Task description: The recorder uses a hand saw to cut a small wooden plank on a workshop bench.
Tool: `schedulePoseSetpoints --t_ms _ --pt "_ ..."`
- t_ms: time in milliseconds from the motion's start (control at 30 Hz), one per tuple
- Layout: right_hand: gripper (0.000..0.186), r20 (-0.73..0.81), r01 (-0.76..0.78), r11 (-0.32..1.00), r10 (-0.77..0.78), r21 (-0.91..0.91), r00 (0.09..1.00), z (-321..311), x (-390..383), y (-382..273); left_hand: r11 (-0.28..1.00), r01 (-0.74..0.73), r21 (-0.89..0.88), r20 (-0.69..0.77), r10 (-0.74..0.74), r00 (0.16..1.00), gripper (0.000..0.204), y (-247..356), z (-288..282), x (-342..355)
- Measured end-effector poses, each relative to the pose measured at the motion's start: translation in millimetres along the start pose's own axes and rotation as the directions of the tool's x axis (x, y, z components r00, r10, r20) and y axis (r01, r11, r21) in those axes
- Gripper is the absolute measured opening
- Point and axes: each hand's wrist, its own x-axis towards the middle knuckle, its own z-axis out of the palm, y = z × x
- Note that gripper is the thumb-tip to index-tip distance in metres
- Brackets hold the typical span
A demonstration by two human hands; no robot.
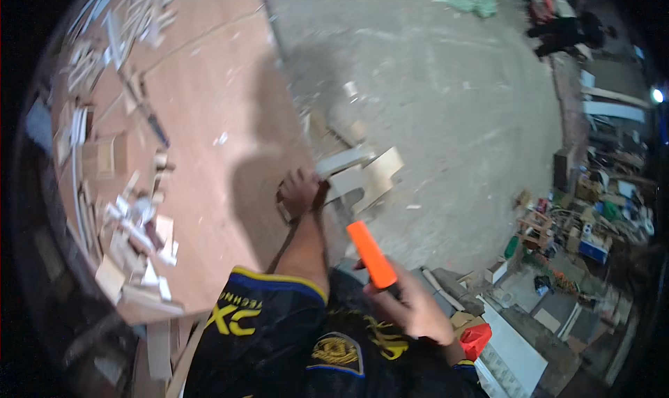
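Observation:
My left hand [300,194] is at the right edge of the wooden tabletop [209,133], its fingers curled over a small brownish piece that is mostly hidden. Right beside it, past the edge, are pale board offcuts [380,177]. My right hand [416,304] is closed around the dark lower part of an orange, bar-shaped tool [373,256]. The orange part points up and to the left, apart from the left hand. What kind of tool it is does not show.
Wood strips and scraps [139,238] lie along the tabletop's left side, near a dark, long tool [155,125]. Concrete floor [453,119] spreads to the right. Clutter [592,217] lines the far right, where a person [568,34] in dark clothes is seen. A white panel [512,349] lies at lower right.

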Motion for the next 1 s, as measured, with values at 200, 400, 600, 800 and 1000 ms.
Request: schedulePoseSetpoints --t_ms 200,400,600,800,1000 --pt "0.04 0.037 0.031 0.998 -0.033 0.053 0.999 -4.5 25.7 11.4 0.998 0.043 0.038 0.192 -0.049 0.98 0.023 -4.1 -6.5 -3.5" --pt "0.042 0.042 -0.064 0.998 0.063 0.016 0.997 -5.0 23.4 9.2 0.999 0.032 0.019 0.192 -0.035 0.981 0.024 -4.6 1.0 0.7" --pt "0.057 -0.005 0.263 0.96 -0.265 -0.094 0.964 9.4 21.2 39.5 0.994 0.07 -0.087 0.052 -0.066 0.996 0.028 -42.8 61.5 -24.0" --pt "0.053 -0.09 0.34 0.94 -0.342 -0.039 0.935 6.1 18.7 41.0 0.961 -0.077 0.265 0.012 0.077 0.997 0.023 -24.4 43.3 -8.5" --pt "0.046 -0.124 0.526 0.847 -0.532 -0.081 0.838 18.3 49.3 79.0 0.929 -0.147 0.34 -0.283 0.249 0.926 0.018 -23.1 69.5 18.5"
